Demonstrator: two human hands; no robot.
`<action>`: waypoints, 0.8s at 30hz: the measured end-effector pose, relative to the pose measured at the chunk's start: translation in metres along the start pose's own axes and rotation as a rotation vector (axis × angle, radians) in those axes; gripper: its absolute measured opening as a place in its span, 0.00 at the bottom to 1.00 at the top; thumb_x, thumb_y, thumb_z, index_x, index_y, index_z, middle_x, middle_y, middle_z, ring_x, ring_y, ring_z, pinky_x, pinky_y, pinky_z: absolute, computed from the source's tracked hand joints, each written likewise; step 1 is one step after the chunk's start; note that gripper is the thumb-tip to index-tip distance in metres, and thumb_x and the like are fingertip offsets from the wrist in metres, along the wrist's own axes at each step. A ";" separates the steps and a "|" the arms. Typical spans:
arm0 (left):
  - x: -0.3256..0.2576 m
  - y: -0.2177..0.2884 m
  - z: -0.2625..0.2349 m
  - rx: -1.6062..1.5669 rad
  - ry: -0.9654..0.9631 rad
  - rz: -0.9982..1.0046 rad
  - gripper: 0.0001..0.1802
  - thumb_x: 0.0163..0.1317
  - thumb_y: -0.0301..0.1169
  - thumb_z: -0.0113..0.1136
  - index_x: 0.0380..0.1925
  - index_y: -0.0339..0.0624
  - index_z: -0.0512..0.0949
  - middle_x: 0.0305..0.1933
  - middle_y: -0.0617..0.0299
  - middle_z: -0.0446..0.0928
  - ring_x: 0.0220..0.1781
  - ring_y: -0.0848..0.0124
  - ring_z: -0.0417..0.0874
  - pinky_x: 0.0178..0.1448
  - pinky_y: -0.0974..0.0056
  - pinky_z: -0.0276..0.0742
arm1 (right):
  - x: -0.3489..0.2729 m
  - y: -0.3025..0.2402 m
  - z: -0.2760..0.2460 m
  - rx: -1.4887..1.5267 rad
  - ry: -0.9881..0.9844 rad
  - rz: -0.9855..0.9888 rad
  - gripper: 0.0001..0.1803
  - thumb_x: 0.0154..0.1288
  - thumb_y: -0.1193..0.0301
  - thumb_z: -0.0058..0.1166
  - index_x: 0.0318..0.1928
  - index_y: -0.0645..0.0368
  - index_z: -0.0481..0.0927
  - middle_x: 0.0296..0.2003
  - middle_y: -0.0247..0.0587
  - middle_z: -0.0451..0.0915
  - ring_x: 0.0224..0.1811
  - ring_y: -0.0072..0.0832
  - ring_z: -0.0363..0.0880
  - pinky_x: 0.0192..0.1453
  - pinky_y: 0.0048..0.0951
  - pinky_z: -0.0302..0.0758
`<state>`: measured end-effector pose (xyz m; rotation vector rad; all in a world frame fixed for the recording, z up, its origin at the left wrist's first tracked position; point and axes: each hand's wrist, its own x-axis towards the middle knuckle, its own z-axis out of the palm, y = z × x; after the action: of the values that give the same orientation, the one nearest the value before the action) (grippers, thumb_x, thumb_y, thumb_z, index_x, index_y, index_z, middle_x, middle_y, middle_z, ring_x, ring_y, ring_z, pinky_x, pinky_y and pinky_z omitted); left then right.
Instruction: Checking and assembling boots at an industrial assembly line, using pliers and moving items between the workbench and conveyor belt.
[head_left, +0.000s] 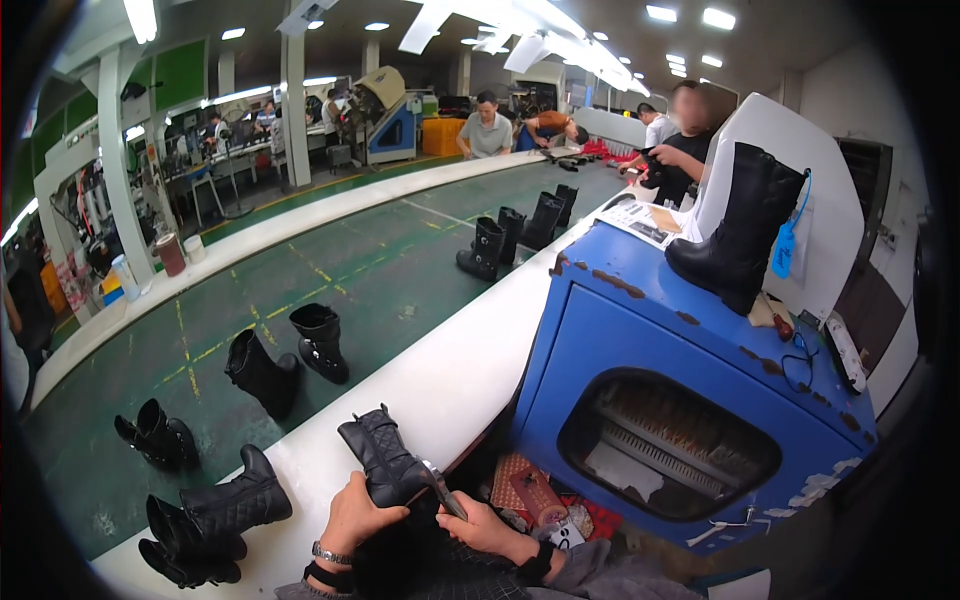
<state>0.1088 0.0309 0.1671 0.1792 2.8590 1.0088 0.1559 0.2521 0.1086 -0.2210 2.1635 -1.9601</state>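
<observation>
Left hand (357, 515), fingers wrapped round the lower shaft of a black quilted boot (385, 462), thumb over the front; wristwatch (330, 553) on that wrist. Right hand (487, 527), fingers closed on a slim metal tool (441, 489), tip laid against the boot's edge. Boot upright at the near edge of the white counter (440, 385), just above the lap, between both hands.

Progress, judged only from present layout: this one boot in work; three or so black boots (205, 525) lying stacked on the counter just left of the left hand, untouched at this moment; cannot tell whether finished or waiting. More boots on the green conveyor belt (330, 270) in pairs: one pair near (285, 360), another far left (158, 437), a row further up (520, 232). Likely mid-batch, much left.

Right of the hands: blue metal machine housing (660, 370), paint chipped, dark oval opening in front. On top, one tall black boot (738, 235) with a blue hang tag (785, 245) beside it, against a white panel (790, 160). Printed white sheet (640, 220) at the far corner of the housing; text too small to tell. Red patterned cloth (530, 490) below the machine. Other people standing at the far end of the line
</observation>
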 end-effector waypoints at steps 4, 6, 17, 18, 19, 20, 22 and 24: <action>0.001 -0.003 0.003 -0.004 0.003 -0.004 0.44 0.33 0.54 0.75 0.41 0.28 0.69 0.35 0.38 0.79 0.40 0.45 0.83 0.45 0.55 0.78 | 0.014 -0.008 -0.016 0.159 0.058 -0.001 0.11 0.67 0.63 0.54 0.39 0.58 0.72 0.25 0.29 0.74 0.23 0.15 0.71 0.28 0.21 0.69; 0.001 -0.003 0.002 0.004 0.006 -0.009 0.44 0.33 0.54 0.75 0.41 0.28 0.69 0.36 0.38 0.79 0.40 0.45 0.83 0.45 0.55 0.78 | 0.024 -0.045 -0.029 0.208 0.134 -0.044 0.09 0.67 0.66 0.53 0.39 0.57 0.71 0.24 0.28 0.73 0.21 0.14 0.69 0.24 0.18 0.68; 0.005 0.000 0.000 0.001 0.018 -0.018 0.43 0.33 0.55 0.74 0.40 0.29 0.70 0.35 0.38 0.79 0.40 0.45 0.82 0.46 0.55 0.77 | 0.119 -0.188 -0.118 0.463 0.444 -0.508 0.08 0.70 0.68 0.49 0.42 0.57 0.66 0.25 0.31 0.67 0.18 0.14 0.64 0.19 0.18 0.65; 0.007 0.002 -0.001 0.001 0.029 -0.011 0.43 0.33 0.55 0.74 0.40 0.29 0.70 0.35 0.38 0.79 0.40 0.45 0.82 0.46 0.55 0.77 | 0.117 -0.183 -0.121 0.473 0.460 -0.472 0.08 0.69 0.69 0.49 0.42 0.57 0.65 0.25 0.31 0.67 0.18 0.14 0.63 0.19 0.18 0.64; 0.008 0.004 -0.001 0.011 -0.002 -0.027 0.43 0.33 0.55 0.74 0.39 0.29 0.70 0.35 0.38 0.79 0.40 0.45 0.82 0.46 0.55 0.77 | 0.117 -0.181 -0.124 0.483 0.476 -0.437 0.08 0.69 0.69 0.49 0.42 0.57 0.65 0.25 0.30 0.67 0.18 0.14 0.63 0.18 0.18 0.64; 0.003 0.002 -0.001 0.023 -0.043 -0.054 0.43 0.33 0.56 0.74 0.39 0.29 0.70 0.35 0.38 0.79 0.40 0.45 0.82 0.46 0.55 0.77 | 0.114 -0.179 -0.121 0.485 0.473 -0.436 0.08 0.69 0.69 0.49 0.42 0.57 0.65 0.25 0.30 0.67 0.18 0.14 0.63 0.18 0.18 0.64; 0.002 -0.001 -0.001 0.046 -0.033 -0.062 0.43 0.33 0.56 0.73 0.39 0.28 0.70 0.35 0.38 0.79 0.40 0.45 0.82 0.46 0.55 0.77 | 0.107 -0.179 -0.116 0.461 0.450 -0.409 0.08 0.68 0.70 0.49 0.42 0.57 0.65 0.25 0.30 0.67 0.18 0.14 0.63 0.19 0.18 0.63; 0.001 0.002 -0.003 0.024 0.000 -0.034 0.44 0.34 0.56 0.73 0.39 0.28 0.70 0.35 0.37 0.79 0.40 0.45 0.82 0.46 0.55 0.77 | 0.102 -0.180 -0.118 0.457 0.449 -0.410 0.08 0.67 0.71 0.49 0.42 0.57 0.66 0.25 0.30 0.67 0.18 0.14 0.63 0.19 0.18 0.63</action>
<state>0.1078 0.0305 0.1710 0.1317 2.8655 0.9682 0.0216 0.3216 0.2926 -0.1666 1.9293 -2.9160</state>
